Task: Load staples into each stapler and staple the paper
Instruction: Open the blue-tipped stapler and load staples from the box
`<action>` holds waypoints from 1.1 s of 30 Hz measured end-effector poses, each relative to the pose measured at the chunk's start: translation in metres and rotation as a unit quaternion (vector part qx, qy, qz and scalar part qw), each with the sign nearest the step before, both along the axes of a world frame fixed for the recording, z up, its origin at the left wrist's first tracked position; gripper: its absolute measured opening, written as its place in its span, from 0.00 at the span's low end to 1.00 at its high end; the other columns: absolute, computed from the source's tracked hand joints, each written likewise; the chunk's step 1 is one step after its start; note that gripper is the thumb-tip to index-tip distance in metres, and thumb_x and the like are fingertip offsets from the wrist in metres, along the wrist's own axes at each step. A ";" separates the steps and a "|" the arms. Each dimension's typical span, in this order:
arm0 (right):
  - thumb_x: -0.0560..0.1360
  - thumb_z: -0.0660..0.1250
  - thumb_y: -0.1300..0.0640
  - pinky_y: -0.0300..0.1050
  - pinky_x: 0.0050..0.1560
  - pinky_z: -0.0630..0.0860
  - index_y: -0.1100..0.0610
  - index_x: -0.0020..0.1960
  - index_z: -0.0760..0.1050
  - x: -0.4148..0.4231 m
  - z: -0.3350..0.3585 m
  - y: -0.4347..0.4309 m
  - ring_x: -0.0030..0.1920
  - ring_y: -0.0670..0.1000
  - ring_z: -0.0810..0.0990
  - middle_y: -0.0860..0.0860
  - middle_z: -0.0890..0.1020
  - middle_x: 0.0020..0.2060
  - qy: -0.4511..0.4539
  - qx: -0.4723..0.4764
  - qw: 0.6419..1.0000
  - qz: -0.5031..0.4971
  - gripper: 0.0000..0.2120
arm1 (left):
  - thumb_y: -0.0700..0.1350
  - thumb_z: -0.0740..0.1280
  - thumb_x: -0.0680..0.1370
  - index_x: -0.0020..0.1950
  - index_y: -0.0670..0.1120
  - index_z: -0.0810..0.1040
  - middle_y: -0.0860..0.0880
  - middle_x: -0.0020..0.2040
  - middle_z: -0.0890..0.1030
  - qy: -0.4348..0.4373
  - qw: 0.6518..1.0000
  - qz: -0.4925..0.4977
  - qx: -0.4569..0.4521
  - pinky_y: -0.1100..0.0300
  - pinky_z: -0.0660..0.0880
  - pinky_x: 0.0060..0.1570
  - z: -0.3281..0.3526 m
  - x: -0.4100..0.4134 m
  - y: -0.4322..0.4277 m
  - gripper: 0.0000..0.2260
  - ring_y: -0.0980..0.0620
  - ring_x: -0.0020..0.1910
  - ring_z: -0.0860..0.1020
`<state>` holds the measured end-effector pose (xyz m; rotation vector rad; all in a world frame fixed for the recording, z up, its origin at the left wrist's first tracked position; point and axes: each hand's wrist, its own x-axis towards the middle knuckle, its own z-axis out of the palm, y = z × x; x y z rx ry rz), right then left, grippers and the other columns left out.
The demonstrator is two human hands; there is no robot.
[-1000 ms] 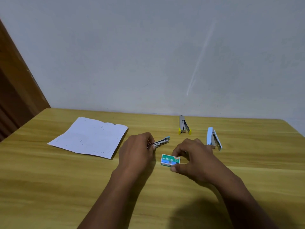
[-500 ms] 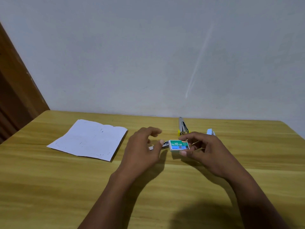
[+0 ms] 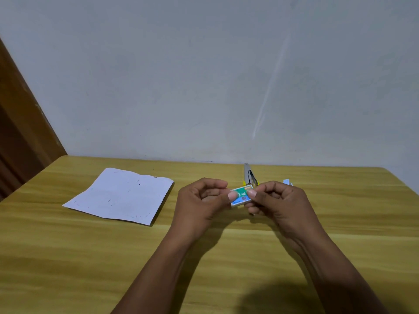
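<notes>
Both hands hold a small green staple box (image 3: 241, 196) just above the wooden table (image 3: 68, 257): the left hand (image 3: 199, 201) pinches its near end with the thumb on top, while the right hand (image 3: 275, 200) is closed on the far end. The box looks shut, so opening it appears to be the step in hand. A hard pull on so small a box could send its inner tray sliding out and scatter staple strips across the table. A yellow-tipped stapler (image 3: 249, 176) lies just behind the box, and a blue stapler (image 3: 288, 182) peeks from behind the right hand. The paper (image 3: 120, 194) lies flat to the left, well apart. No third stapler can be made out here.
</notes>
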<state>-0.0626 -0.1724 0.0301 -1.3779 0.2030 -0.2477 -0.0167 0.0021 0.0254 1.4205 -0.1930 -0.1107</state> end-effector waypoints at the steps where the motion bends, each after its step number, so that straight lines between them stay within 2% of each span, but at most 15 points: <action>1: 0.65 0.77 0.61 0.40 0.35 0.82 0.67 0.43 0.80 0.000 0.000 0.000 0.29 0.52 0.82 0.63 0.85 0.36 0.002 0.016 1.000 -0.007 0.12 | 0.35 0.78 0.69 0.49 0.39 0.83 0.41 0.42 0.87 0.016 1.000 -0.001 -0.010 0.62 0.81 0.39 0.001 0.000 0.000 0.10 0.51 0.36 0.85; 4: 0.68 0.75 0.64 0.39 0.35 0.82 0.67 0.43 0.80 0.001 0.000 0.000 0.30 0.52 0.83 0.63 0.85 0.37 0.012 0.062 0.998 -0.013 0.08 | 0.32 0.76 0.69 0.46 0.40 0.83 0.39 0.40 0.86 0.064 0.997 -0.015 -0.051 0.63 0.80 0.35 0.001 -0.002 -0.001 0.08 0.50 0.32 0.83; 7: 0.67 0.75 0.64 0.39 0.35 0.82 0.68 0.44 0.79 0.002 0.001 0.000 0.31 0.53 0.83 0.64 0.84 0.40 0.028 0.103 0.994 -0.004 0.10 | 0.32 0.76 0.69 0.45 0.40 0.83 0.36 0.44 0.86 0.095 0.991 -0.020 -0.091 0.60 0.83 0.40 0.000 -0.002 -0.002 0.07 0.46 0.37 0.83; 9: 0.69 0.74 0.66 0.39 0.35 0.82 0.68 0.44 0.79 0.002 0.003 -0.001 0.32 0.53 0.83 0.65 0.84 0.40 0.034 0.112 0.993 -0.009 0.07 | 0.33 0.76 0.69 0.45 0.40 0.83 0.34 0.46 0.85 0.098 0.990 -0.019 -0.100 0.59 0.83 0.42 -0.001 -0.001 -0.002 0.07 0.44 0.40 0.84; 13: 0.70 0.74 0.67 0.38 0.35 0.82 0.68 0.43 0.80 0.002 0.003 -0.001 0.32 0.53 0.84 0.64 0.86 0.40 0.039 0.086 0.995 -0.027 0.04 | 0.31 0.75 0.71 0.46 0.39 0.83 0.35 0.45 0.86 0.092 0.992 -0.014 -0.084 0.59 0.84 0.41 -0.001 -0.001 -0.002 0.07 0.45 0.39 0.84; 18: 0.72 0.74 0.66 0.38 0.35 0.82 0.70 0.45 0.80 0.002 0.002 -0.001 0.32 0.53 0.84 0.63 0.86 0.39 0.038 0.049 0.998 -0.034 0.07 | 0.32 0.75 0.72 0.47 0.40 0.83 0.33 0.45 0.85 0.081 0.995 -0.004 -0.056 0.60 0.83 0.38 0.000 -0.001 -0.002 0.07 0.44 0.38 0.85; 22: 0.73 0.73 0.65 0.41 0.36 0.84 0.71 0.47 0.79 0.003 0.000 -0.002 0.33 0.53 0.84 0.65 0.85 0.39 0.044 0.047 0.997 -0.035 0.09 | 0.32 0.74 0.72 0.48 0.40 0.83 0.34 0.44 0.86 0.083 0.995 -0.012 -0.058 0.61 0.82 0.37 -0.001 0.001 0.001 0.07 0.44 0.39 0.85; 27: 0.74 0.71 0.66 0.45 0.35 0.84 0.65 0.47 0.77 0.003 0.002 -0.005 0.32 0.53 0.84 0.65 0.85 0.40 0.053 0.057 0.996 -0.043 0.04 | 0.32 0.72 0.75 0.51 0.41 0.83 0.39 0.42 0.86 0.099 0.992 -0.022 -0.072 0.60 0.83 0.40 -0.003 0.005 0.007 0.08 0.46 0.39 0.84; 29: 0.74 0.71 0.68 0.45 0.34 0.83 0.63 0.48 0.75 0.003 0.003 -0.006 0.32 0.55 0.84 0.64 0.85 0.40 0.056 0.044 0.997 -0.036 0.05 | 0.32 0.72 0.75 0.51 0.42 0.83 0.38 0.42 0.85 0.090 0.994 -0.023 -0.059 0.57 0.83 0.44 -0.004 0.006 0.008 0.08 0.44 0.40 0.83; 31: 0.75 0.70 0.68 0.46 0.34 0.83 0.62 0.51 0.74 0.001 0.002 -0.008 0.33 0.56 0.84 0.63 0.86 0.39 0.068 0.005 0.997 -0.021 0.07 | 0.33 0.73 0.75 0.50 0.43 0.84 0.38 0.43 0.85 0.060 0.998 -0.019 -0.004 0.54 0.83 0.46 -0.005 0.007 0.009 0.07 0.44 0.40 0.83; 33: 0.76 0.68 0.68 0.47 0.33 0.82 0.61 0.54 0.75 -0.001 0.002 -0.009 0.32 0.57 0.83 0.63 0.86 0.38 0.086 -0.039 0.996 0.006 0.08 | 0.34 0.73 0.75 0.50 0.44 0.84 0.39 0.44 0.85 0.027 0.998 -0.013 0.064 0.59 0.82 0.39 -0.005 0.005 0.009 0.07 0.50 0.35 0.83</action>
